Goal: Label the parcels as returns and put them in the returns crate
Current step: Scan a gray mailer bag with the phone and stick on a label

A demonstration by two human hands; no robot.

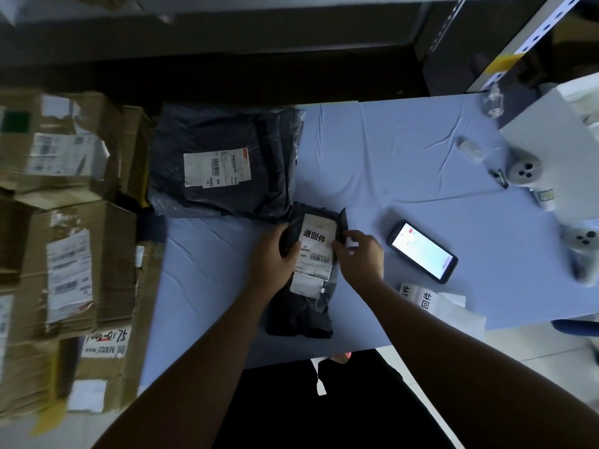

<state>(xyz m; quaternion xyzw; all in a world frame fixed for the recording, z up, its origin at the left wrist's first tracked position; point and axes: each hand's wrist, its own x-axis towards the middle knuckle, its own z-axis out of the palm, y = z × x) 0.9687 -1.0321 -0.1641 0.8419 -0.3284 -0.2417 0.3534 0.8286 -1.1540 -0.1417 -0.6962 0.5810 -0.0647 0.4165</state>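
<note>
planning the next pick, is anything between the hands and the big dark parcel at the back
Only the small labelled parcel, held at its edges by the left hand and the right hand, lies directly in front of the big parcel. Nothing else visible stands between.

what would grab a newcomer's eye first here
First the small dark parcel at the middle of the blue table, with bold black characters on its white label. The left hand grips its left edge and the right hand is at its right edge. Next comes the lit phone just right of the hands, then the worn cardboard boxes stacked along the left side.
</note>
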